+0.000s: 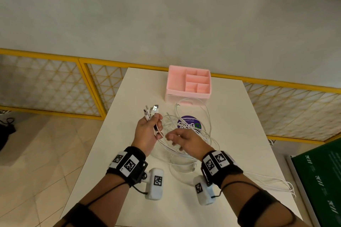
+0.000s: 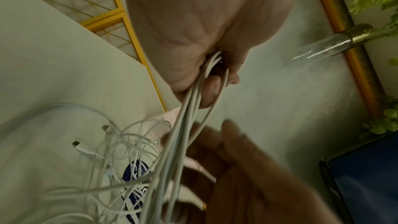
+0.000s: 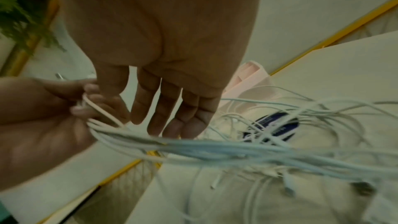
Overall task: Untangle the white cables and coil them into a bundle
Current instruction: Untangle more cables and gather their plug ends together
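My left hand (image 1: 149,131) grips several white cables near their USB plug ends (image 1: 152,111), which stick up out of the fist. In the left wrist view the cables (image 2: 189,108) run down out of the curled fingers. From the fist the strands trail to a loose tangle of white cables (image 1: 191,127) on the white table (image 1: 230,116). My right hand (image 1: 184,140) hovers just right of the left one, fingers straight and slightly spread, above the strands (image 3: 193,144) and holding nothing. The right wrist view shows its fingers (image 3: 168,108) extended over the bundle.
A pink compartment organizer (image 1: 188,84) stands at the table's far edge, behind the tangle. A round blue sticker (image 1: 188,122) lies under the cables. One cable trails toward the right table edge (image 1: 273,182). A yellow lattice fence (image 1: 55,83) runs behind; a green board (image 1: 321,180) lies at right.
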`<action>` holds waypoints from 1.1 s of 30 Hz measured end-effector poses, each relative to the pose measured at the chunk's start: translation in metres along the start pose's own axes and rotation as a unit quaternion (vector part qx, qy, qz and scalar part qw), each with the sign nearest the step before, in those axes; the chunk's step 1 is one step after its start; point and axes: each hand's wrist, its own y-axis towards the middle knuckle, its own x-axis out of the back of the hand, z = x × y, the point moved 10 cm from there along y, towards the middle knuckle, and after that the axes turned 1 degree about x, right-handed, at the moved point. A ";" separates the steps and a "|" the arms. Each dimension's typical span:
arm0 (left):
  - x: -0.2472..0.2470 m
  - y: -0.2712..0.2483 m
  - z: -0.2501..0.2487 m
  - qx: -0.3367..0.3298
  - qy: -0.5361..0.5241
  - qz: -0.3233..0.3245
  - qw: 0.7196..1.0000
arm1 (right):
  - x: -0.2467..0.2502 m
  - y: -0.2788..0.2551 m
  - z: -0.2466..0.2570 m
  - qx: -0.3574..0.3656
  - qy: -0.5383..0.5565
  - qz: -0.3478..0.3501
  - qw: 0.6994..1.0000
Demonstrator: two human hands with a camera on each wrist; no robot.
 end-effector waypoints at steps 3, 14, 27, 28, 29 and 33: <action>-0.005 0.000 0.000 -0.011 -0.003 -0.004 1.000 | -0.008 0.009 0.013 0.015 0.019 0.019 1.000; -0.007 -0.001 -0.011 -0.028 -0.049 0.014 0.998 | 0.002 0.009 0.015 0.007 0.107 -0.017 0.994; -0.020 -0.002 -0.039 -0.030 -0.126 0.068 0.989 | -0.038 -0.019 -0.057 -0.202 -0.011 0.195 0.960; -0.020 -0.003 -0.043 -0.031 -0.124 0.071 0.989 | -0.037 -0.024 -0.076 -0.239 -0.025 0.197 0.951; -0.020 -0.003 -0.045 -0.029 -0.119 0.071 0.990 | -0.033 -0.029 -0.091 -0.263 -0.037 0.187 0.946; -0.013 -0.004 -0.029 0.010 -0.058 0.058 0.997 | 0.034 -0.005 -0.095 -0.172 -0.180 -0.045 0.967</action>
